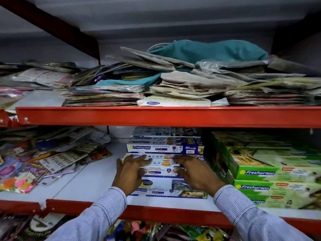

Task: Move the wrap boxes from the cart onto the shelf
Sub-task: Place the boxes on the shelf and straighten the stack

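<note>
Blue-and-white Freshwrapp foil boxes (161, 149) lie stacked in the middle of the white shelf (97, 180), which has a red front rail. My left hand (130, 171) grips the left end of a front wrap box (162, 166). My right hand (192, 173) grips that box's right end, with fingers on top and thumbs at the front. Under it lies another blue-and-white box (166, 190) at the shelf's front. The cart is out of view.
Green Freshwrapp boxes (271, 173) are stacked close on the right. Loose party packets (34, 162) crowd the shelf's left. The red beam (170, 116) of the upper shelf hangs just above, loaded with paper bags (182, 79). Bare shelf lies left of the blue stack.
</note>
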`<state>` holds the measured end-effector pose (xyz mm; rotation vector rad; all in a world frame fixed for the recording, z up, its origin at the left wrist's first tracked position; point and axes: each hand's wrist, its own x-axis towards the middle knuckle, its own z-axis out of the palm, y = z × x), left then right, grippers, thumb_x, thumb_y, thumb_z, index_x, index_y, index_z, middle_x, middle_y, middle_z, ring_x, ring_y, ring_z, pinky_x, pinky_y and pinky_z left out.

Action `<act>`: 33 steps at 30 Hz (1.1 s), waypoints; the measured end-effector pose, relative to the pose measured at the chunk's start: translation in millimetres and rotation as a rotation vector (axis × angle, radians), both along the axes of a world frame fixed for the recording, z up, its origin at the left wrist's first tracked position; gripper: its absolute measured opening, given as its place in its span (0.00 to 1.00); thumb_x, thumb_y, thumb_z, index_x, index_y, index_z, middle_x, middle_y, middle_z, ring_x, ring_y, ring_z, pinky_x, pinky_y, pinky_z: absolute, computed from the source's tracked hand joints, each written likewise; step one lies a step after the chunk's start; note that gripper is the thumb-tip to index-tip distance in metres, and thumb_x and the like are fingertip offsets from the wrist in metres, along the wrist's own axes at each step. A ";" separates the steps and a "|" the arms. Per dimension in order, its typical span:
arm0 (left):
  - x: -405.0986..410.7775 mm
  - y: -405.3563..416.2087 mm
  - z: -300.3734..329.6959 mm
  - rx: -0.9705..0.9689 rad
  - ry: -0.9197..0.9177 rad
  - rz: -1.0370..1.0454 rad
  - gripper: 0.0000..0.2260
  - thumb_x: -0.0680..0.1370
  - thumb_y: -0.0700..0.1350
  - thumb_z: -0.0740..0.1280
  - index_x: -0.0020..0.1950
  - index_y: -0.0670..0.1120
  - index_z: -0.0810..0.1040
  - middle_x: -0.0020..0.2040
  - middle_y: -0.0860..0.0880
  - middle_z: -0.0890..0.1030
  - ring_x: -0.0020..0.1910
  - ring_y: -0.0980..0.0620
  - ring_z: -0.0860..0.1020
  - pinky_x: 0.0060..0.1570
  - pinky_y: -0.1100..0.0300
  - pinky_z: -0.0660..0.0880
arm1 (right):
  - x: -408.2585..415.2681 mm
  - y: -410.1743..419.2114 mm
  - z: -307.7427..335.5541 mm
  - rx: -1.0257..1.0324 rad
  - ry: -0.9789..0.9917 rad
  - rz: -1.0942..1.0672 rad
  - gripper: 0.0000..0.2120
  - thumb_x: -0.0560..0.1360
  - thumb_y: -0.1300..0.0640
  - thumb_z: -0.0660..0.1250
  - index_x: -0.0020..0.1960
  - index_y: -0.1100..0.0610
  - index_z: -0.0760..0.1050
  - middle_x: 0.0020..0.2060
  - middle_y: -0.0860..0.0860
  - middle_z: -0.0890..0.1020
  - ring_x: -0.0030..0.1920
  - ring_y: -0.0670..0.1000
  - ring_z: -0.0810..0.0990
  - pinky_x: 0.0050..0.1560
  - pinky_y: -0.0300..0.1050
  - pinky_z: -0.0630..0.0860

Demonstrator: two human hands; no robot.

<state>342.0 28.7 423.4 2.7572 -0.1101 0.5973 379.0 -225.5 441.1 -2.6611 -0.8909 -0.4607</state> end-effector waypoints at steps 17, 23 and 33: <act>2.6 1.4 -9.9 0.146 0.018 0.003 0.21 0.85 0.50 0.57 0.78 0.64 0.59 0.81 0.58 0.60 0.81 0.44 0.55 0.76 0.32 0.48 | 4.1 -4.8 1.5 -0.059 0.029 0.022 0.24 0.82 0.53 0.62 0.77 0.51 0.65 0.76 0.47 0.69 0.74 0.51 0.70 0.71 0.46 0.71; -41.1 -7.5 -31.6 0.239 -0.119 0.061 0.29 0.83 0.64 0.48 0.81 0.59 0.43 0.82 0.49 0.42 0.81 0.37 0.42 0.74 0.28 0.43 | -33.6 -10.0 -16.7 -0.120 -0.131 -0.096 0.30 0.83 0.44 0.53 0.81 0.47 0.46 0.82 0.50 0.49 0.82 0.54 0.46 0.81 0.56 0.51; -199.0 -24.4 -184.7 0.231 0.005 0.022 0.34 0.79 0.66 0.53 0.81 0.55 0.49 0.83 0.40 0.50 0.80 0.32 0.46 0.74 0.27 0.44 | -178.8 1.6 -181.6 0.033 -0.231 -0.230 0.37 0.74 0.43 0.61 0.80 0.48 0.54 0.81 0.58 0.52 0.81 0.63 0.44 0.78 0.69 0.45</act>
